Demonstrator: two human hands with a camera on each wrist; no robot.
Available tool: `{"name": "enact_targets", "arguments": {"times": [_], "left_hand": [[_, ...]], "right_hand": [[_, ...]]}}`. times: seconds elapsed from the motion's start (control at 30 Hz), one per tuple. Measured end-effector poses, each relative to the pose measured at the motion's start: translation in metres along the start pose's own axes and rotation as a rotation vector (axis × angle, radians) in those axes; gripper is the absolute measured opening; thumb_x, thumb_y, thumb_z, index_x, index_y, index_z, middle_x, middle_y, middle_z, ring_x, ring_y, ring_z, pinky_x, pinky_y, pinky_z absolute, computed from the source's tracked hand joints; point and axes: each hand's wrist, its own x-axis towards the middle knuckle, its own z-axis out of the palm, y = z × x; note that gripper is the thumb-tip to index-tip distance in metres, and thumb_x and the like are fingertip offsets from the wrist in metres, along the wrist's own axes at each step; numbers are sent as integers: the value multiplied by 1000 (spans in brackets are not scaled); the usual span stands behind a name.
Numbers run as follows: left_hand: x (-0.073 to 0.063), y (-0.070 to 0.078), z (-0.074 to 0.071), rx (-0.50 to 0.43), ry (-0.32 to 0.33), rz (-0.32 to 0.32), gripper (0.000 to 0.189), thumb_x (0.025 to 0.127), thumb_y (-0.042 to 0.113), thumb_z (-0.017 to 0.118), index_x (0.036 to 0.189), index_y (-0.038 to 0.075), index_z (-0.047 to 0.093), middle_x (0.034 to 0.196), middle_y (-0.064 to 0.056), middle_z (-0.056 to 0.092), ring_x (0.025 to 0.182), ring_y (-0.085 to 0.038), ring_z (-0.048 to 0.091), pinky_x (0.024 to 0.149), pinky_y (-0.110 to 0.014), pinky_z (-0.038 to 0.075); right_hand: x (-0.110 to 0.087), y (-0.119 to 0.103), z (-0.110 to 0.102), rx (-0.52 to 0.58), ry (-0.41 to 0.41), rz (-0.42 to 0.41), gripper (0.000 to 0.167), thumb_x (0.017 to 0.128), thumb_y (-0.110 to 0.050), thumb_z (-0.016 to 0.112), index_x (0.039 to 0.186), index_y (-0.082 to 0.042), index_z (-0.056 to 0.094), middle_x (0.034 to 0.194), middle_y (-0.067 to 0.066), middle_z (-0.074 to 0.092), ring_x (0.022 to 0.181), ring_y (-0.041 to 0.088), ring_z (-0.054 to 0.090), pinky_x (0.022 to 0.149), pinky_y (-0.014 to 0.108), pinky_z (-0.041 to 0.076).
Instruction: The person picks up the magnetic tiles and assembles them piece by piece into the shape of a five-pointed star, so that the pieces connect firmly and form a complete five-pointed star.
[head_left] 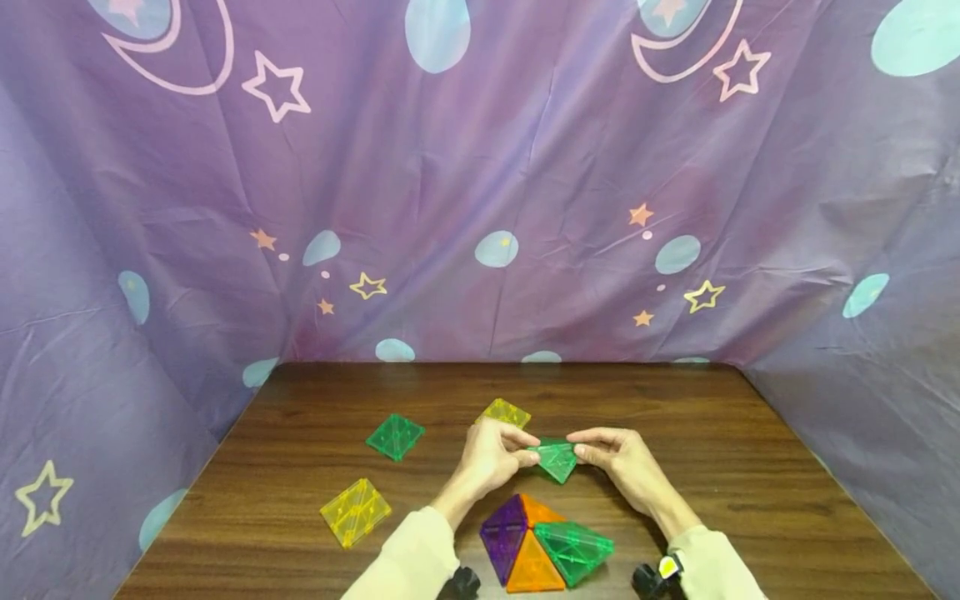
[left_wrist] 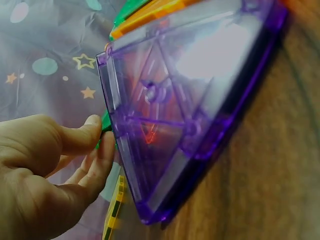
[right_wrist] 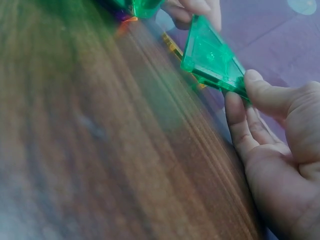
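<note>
Both hands hold a green triangular magnetic tile (head_left: 557, 463) above the table, its point toward me. My left hand (head_left: 489, 454) pinches its left corner between thumb and fingers; in the left wrist view only a sliver of green shows at those fingertips. At the opposite corner, the thumb and fingers of my right hand (right_wrist: 280, 130) grip the tile's edge. Nearer to me than the hands stands a joined group of triangular tiles: a purple tile (left_wrist: 150, 130), an orange tile (head_left: 534, 567) and a green part (head_left: 576, 550), with more orange behind.
On the brown wooden table (head_left: 300, 400) lie a green square tile (head_left: 395, 437) and a yellow square tile (head_left: 356, 512), both to the left. Another yellow tile (head_left: 506, 412) sits behind my left hand, partly covered by it. A purple patterned cloth (head_left: 420, 208) hangs around the table.
</note>
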Motion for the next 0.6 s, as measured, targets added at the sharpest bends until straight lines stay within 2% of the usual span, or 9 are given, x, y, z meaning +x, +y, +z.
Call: {"name": "enact_targets", "arguments": {"times": [0.13,0.27,0.33,0.4,0.5,0.6], "left_hand": [[-10,0,-7,40,-31,24,15,95,15,90,109,10,88,92,-2,85,76,-11,74,68,-26,59],[-35,3,-25,142,-63,58,27,99,23,85,117,3,84,106,-7,85,89,-18,75,81,-34,63],[-49,10,-34,182,-109,53,37,97,29,87,119,0,82,108,-11,83,94,-23,75,86,-39,64],[-61,17,-39,235,-179,35,51,92,35,93,124,-1,78,111,-12,80,101,-26,73,92,-42,63],[-75,26,-40,367,-273,26,72,78,44,103,129,0,76,113,-9,75,105,-22,67,97,-40,61],[-82,28,-36,502,-303,35,84,65,46,110,128,2,76,111,-4,71,105,-18,63,99,-34,58]], "right_hand": [[-1,0,2,20,0,25,32,102,-9,79,129,8,77,124,25,78,98,13,74,86,26,62],[-2,2,6,41,-34,54,34,103,-11,79,131,9,75,128,27,76,102,14,73,89,26,61],[-3,1,5,38,-35,63,35,103,-12,79,132,9,74,127,26,76,103,14,73,90,26,61],[-2,0,2,50,-31,68,36,104,-11,78,132,10,73,126,24,76,103,14,72,91,26,60],[-1,0,-2,75,-26,61,35,104,-9,77,132,12,72,122,16,78,101,12,70,89,25,59],[1,3,-3,120,-63,45,35,105,-6,74,133,15,69,120,7,78,101,11,69,88,24,58]]}}
